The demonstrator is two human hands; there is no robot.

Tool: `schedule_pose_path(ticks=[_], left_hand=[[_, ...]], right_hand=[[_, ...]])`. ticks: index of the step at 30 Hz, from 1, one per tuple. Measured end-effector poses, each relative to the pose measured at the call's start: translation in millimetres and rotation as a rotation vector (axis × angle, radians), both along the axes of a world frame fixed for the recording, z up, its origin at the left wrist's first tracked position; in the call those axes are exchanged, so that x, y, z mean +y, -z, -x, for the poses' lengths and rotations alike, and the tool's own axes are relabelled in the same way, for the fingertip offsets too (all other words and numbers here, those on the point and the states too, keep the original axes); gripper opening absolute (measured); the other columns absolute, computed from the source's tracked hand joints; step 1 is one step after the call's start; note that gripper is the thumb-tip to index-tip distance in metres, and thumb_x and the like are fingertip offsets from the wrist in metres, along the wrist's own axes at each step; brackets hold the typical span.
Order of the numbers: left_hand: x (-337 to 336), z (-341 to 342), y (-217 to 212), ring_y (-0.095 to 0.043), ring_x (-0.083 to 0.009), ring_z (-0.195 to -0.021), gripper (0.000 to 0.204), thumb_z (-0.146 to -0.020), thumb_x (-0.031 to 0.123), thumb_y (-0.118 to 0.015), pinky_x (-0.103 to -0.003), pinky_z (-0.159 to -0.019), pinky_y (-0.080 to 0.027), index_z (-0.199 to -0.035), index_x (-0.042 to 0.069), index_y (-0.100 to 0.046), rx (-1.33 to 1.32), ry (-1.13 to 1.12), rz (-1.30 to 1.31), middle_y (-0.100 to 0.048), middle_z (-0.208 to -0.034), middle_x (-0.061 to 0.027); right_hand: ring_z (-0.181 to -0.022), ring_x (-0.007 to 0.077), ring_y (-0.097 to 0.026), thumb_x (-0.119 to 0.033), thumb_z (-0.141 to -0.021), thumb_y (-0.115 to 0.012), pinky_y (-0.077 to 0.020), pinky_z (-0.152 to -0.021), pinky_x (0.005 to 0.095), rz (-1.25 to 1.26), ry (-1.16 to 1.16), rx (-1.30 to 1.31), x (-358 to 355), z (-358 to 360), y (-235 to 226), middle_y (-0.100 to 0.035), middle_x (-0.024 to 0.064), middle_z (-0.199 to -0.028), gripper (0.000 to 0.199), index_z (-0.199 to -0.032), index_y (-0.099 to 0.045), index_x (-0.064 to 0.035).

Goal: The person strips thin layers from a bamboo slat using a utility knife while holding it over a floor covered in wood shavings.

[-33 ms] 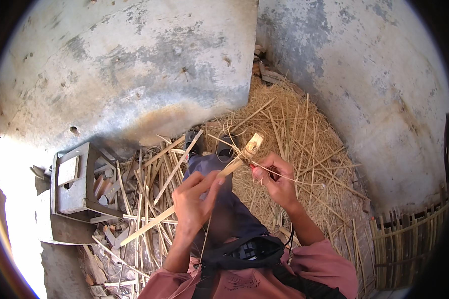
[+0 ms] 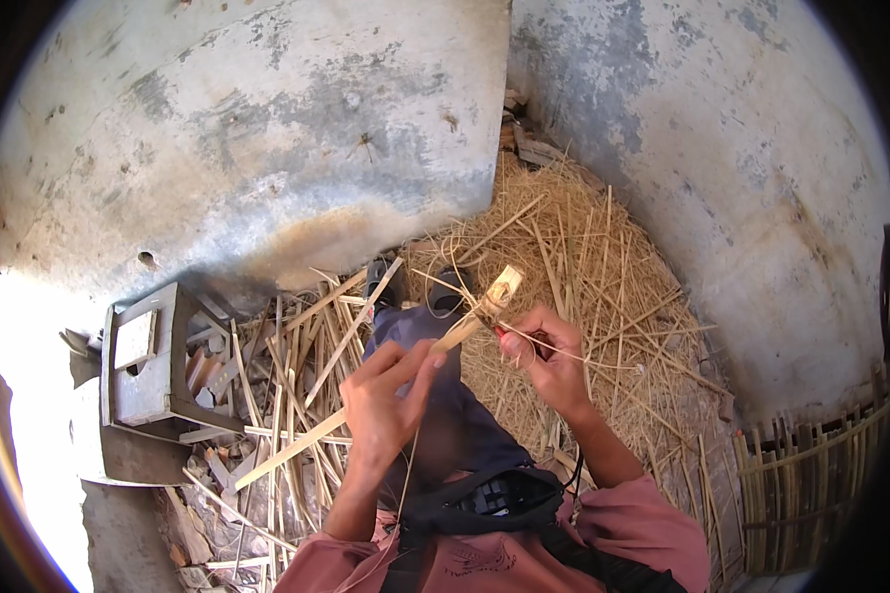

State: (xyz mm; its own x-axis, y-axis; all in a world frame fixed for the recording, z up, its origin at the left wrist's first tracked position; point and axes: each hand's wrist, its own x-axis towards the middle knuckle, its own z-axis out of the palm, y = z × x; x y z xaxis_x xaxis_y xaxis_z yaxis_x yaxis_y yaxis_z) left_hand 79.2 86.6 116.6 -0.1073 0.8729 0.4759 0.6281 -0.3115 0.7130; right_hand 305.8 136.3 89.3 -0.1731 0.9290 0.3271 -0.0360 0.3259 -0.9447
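A long, pale bamboo strip [image 2: 292, 453] runs slantwise from the lower left up to a thicker, notched end in front of me. My left hand [image 2: 386, 400] is closed around its middle, pinching it between thumb and fingers. Near the notched end, my right hand [image 2: 554, 368] grips a small red-handled tool [image 2: 499, 332], its front part against the strip. Most of that tool is hidden by my fingers, so its kind is unclear. Thin curled shavings [image 2: 457, 308] hang about the strip there, and a fine strand crosses my right hand.
Loose straw-like shavings [image 2: 534, 222] and thin strips cover the floor ahead and right. Left of my legs lie more bamboo strips [image 2: 285, 395] over rubble, beside a grey wooden box frame [image 2: 173, 390]. Stained walls [image 2: 297, 119] stand close. A slatted bamboo panel [image 2: 806, 484] leans at right.
The lower end of the bamboo strip has shifted very slightly down and left. Both hands keep their grips in almost the same place.
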Motion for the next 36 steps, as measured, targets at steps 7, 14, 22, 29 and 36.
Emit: schedule_pose_path(ticks=[7,14,22,29,36], left_hand=[[-7.9,1.6,-2.7,-0.056,-0.0185,-0.059,0.020,-0.092,0.010,-0.085,-0.034,-0.055,-0.042,-0.110,0.001,-0.084,0.061,-0.002,0.003,-0.062,-0.074,-0.0084],[-12.7,4.1,-3.3,-0.057,-0.0277,-0.057,0.017,-0.095,0.017,-0.083,-0.038,-0.055,-0.044,-0.110,0.008,-0.083,0.073,0.020,-0.007,-0.055,-0.074,-0.0081],[-13.3,4.4,0.6,-0.046,-0.0106,-0.059,0.018,-0.102,0.017,-0.077,-0.030,-0.054,-0.033,-0.107,0.001,-0.083,-0.224,0.203,0.115,-0.058,-0.070,-0.0027],[-13.2,-5.0,11.4,-0.039,-0.0044,-0.065,0.046,-0.116,0.032,-0.055,-0.026,-0.060,-0.030,-0.093,0.000,-0.078,-0.472,0.261,0.314,-0.051,-0.071,0.0058],[-13.5,2.2,5.2,-0.047,-0.0067,-0.062,0.042,-0.119,0.031,-0.046,-0.027,-0.058,-0.037,-0.097,0.002,-0.068,-0.556,0.298,0.342,-0.050,-0.065,0.0015]], right_hand=[[-0.077,0.0046,-0.059,-0.008,-0.101,-0.077,-0.0461,-0.067,0.0238,-0.167,0.054,0.041,-3.4,8.7,12.0,-0.067,0.0023,-0.089,0.014,-0.094,-0.068,-0.0006],[-0.080,0.0086,-0.063,-0.003,-0.098,-0.079,-0.0497,-0.071,0.0252,-0.122,-0.005,0.115,-4.9,8.0,16.8,-0.070,0.0082,-0.096,0.013,-0.095,-0.067,0.0010],[-0.090,0.0139,-0.067,-0.001,-0.097,-0.079,-0.0539,-0.080,0.0290,-0.187,-0.135,0.325,-2.9,9.6,17.7,-0.073,0.0143,-0.104,0.012,-0.100,-0.067,0.0022],[-0.082,0.0105,-0.066,-0.003,-0.099,-0.078,-0.0528,-0.075,0.0258,-0.145,-0.077,0.109,-0.4,8.6,-3.4,-0.073,0.0092,-0.098,0.010,-0.098,-0.070,0.0021],[-0.086,0.0074,-0.066,-0.004,-0.099,-0.078,-0.0520,-0.075,0.0234,-0.118,-0.002,0.106,-1.4,7.3,-11.7,-0.073,0.0068,-0.099,0.009,-0.098,-0.071,0.0017]])
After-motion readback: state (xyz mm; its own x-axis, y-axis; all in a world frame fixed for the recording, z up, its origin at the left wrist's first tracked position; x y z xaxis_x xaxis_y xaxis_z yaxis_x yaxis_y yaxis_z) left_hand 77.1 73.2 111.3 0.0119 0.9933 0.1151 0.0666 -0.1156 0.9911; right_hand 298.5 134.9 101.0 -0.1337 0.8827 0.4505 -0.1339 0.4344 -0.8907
